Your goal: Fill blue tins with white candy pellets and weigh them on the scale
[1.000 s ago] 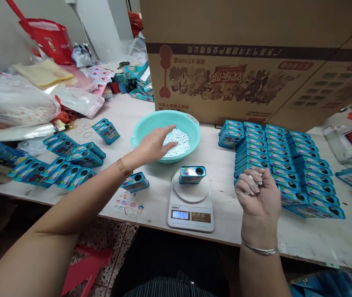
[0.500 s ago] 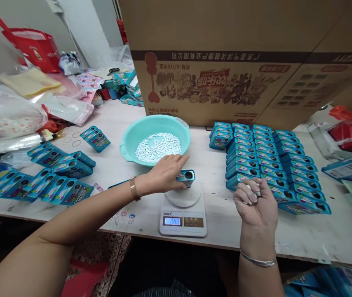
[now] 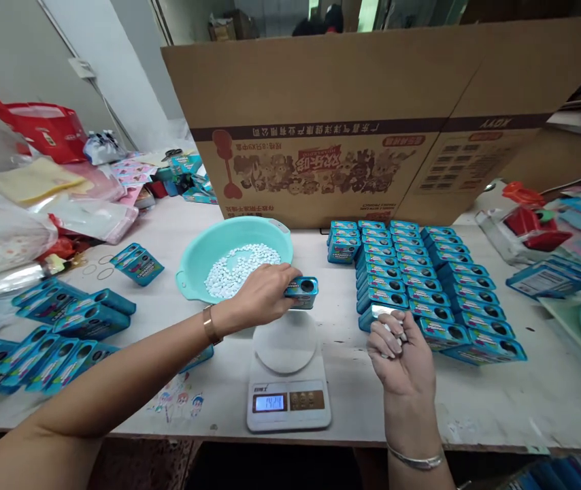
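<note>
My left hand (image 3: 264, 294) is closed around a small blue candy tin (image 3: 303, 289), holding it at the rear edge of the round plate of a white kitchen scale (image 3: 286, 347). The scale's lit display (image 3: 270, 403) shows digits that are partly smeared. Just behind that hand stands a turquoise basin (image 3: 186, 262) with small white candies (image 3: 237, 269) in it. My right hand (image 3: 405, 364), palm up with fingers curled, grips several white candies (image 3: 401, 336). It is in front of the near end of the rows of blue tins (image 3: 382, 282).
More blue tins (image 3: 94, 320) stand at the left, with one part-hidden under my left forearm. A large cardboard sheet (image 3: 321, 88) rises behind the basin. Plastic bags (image 3: 5, 224) crowd the far left. A red and white device (image 3: 535, 228) and a green tray (image 3: 576, 330) are at right.
My left hand has picked up the tin and tilted it, and the display reading has changed from about 154. The right hand stays curled round its candies. The view has tilted upward.
</note>
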A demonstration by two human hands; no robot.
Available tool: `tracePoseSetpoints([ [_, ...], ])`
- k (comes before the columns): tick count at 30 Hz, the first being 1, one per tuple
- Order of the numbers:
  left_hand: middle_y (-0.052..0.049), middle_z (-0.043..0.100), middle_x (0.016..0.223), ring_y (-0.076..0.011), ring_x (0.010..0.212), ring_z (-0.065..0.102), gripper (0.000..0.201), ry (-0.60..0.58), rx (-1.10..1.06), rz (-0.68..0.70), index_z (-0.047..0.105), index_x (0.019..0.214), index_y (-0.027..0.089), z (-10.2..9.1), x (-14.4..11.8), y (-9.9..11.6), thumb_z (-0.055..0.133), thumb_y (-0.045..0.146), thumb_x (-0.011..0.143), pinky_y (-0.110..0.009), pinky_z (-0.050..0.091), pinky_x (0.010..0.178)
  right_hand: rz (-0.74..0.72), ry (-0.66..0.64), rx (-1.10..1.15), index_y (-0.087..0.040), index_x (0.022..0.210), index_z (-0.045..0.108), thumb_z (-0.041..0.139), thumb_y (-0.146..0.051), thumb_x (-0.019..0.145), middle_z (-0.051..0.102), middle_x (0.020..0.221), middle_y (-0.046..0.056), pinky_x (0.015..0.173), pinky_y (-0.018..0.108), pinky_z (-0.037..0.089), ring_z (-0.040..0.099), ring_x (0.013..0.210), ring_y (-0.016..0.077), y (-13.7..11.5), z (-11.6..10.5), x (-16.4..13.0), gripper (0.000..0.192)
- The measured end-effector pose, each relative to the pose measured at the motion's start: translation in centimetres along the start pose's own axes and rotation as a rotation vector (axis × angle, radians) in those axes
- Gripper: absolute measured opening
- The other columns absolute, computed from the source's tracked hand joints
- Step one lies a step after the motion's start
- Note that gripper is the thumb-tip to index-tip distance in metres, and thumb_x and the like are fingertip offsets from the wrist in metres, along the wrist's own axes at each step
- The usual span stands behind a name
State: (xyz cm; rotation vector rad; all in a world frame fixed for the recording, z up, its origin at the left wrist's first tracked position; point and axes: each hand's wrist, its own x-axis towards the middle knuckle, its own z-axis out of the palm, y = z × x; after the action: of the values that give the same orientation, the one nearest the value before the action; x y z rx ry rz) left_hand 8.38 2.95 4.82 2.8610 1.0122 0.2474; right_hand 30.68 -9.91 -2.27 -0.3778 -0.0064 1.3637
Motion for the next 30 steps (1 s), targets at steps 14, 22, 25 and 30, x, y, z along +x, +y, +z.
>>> tracePoseSetpoints([
  [14, -0.011, 0.060, 0.114, -0.0268, 0.101, 0.062, 0.028, -0.008, 0.005, 0.028, 0.059, 0.106, 0.018, 7.9, 15.5, 1.9, 0.066, 0.019, 0.079, -0.036, 0.050, 0.083, 0.008, -0.021, 0.029, -0.021, 0.084, 0.047, 0.065, -0.016, 0.085, 0.049, 0.061, -0.011, 0.034, 0.014, 0.034, 0.041, 0.036, 0.0025, -0.5, -2.3, -1.1, 0.019],
  [22, -0.022, 0.039, 0.144, -0.0333, 0.133, 0.037, 0.090, 0.325, -0.070, -0.072, 0.023, 0.146, 0.009, 2.3, 11.5, -0.9, 0.072, 0.042, 0.078, -0.045, 0.033, 0.110, 0.090, -0.007, 0.085, -0.022, 0.085, 0.044, 0.059, -0.014, 0.088, 0.051, 0.063, -0.009, 0.035, 0.016, 0.040, 0.045, 0.036, 0.0043, -0.1, -2.2, -1.2, 0.018],
  [25, -0.022, 0.042, 0.142, -0.0339, 0.133, 0.039, 0.086, 0.391, -0.149, -0.144, 0.027, 0.145, 0.010, -1.6, 3.1, -4.5, 0.068, 0.048, 0.080, -0.047, 0.033, 0.111, 0.180, -0.025, 0.154, -0.022, 0.086, 0.042, 0.052, -0.006, 0.088, 0.057, 0.073, -0.007, 0.037, 0.016, 0.041, 0.045, 0.037, 0.0032, 0.5, -2.7, -0.8, 0.019],
  [30, -0.018, 0.049, 0.137, -0.0326, 0.127, 0.048, 0.083, 0.273, -0.208, -0.387, 0.030, 0.146, 0.018, -2.2, -13.5, -7.9, 0.062, 0.060, 0.081, -0.050, 0.039, 0.106, 0.370, -0.203, 0.316, -0.022, 0.081, 0.040, 0.045, 0.001, 0.088, 0.052, 0.071, -0.006, 0.040, 0.015, 0.032, 0.043, 0.043, 0.0028, 3.3, -2.5, 0.7, 0.024],
])
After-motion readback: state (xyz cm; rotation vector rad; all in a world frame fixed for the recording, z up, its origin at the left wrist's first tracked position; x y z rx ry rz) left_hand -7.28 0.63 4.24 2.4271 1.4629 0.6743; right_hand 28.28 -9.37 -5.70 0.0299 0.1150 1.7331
